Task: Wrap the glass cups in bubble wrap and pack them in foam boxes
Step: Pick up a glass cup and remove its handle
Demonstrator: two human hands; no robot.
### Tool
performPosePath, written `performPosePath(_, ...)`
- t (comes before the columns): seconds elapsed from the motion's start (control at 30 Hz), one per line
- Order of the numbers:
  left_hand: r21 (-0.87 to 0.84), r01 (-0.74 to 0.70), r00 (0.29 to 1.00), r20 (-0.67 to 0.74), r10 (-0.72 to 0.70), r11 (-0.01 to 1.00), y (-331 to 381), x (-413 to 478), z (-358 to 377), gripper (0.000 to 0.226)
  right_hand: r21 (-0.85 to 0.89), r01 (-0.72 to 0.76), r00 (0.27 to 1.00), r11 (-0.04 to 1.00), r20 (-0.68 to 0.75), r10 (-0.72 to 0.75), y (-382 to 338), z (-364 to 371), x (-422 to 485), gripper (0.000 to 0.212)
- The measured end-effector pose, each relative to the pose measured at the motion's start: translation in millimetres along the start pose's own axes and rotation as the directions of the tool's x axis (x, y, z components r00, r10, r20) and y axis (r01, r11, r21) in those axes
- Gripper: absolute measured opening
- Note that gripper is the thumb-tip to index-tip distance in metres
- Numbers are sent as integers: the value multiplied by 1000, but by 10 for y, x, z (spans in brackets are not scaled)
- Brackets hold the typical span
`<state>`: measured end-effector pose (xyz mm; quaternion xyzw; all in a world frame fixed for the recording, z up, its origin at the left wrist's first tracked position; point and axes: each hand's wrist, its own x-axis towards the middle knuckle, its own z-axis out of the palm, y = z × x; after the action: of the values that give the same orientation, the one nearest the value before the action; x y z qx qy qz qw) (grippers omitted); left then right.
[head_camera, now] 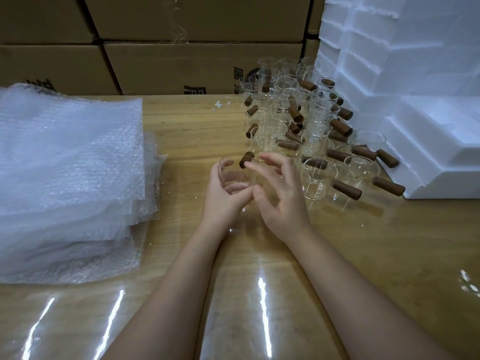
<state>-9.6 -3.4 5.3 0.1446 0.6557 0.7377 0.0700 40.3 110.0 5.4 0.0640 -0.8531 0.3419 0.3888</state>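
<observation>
Head view: the left hand (223,193) grips a clear glass cup with brown wooden handle (235,175) above the wooden surface (389,242), right hand (275,193) spread open beside it; black print on brown cardboard boxes (181,66) is unreadable.

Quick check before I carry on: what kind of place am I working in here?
Most likely a packing station in a warehouse or stockroom. Stacked cardboard cartons line the back of the wooden table, a pile of bubble wrap lies at the left, and white foam boxes stand beside dozens of glass cups.
</observation>
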Motion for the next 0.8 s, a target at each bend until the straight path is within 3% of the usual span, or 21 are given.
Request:
performPosePath(0.27, 186, -61, 998, 35, 56, 981, -88, 15, -6, 60, -84, 59, 994, 995, 99, -50, -17, 44, -11, 37)
performPosePath(0.47, 429, -201, 979, 79, 185, 880, -84, -13, 28, 57, -234, -1, 994, 972, 107, 27, 1, 71, -6, 46)
performPosePath(0.8, 233, -233, 972, 58, 226, 944, -128, 1, 34, 56, -266, -106, 987, 958, 87, 133, 11, 66, 5, 67)
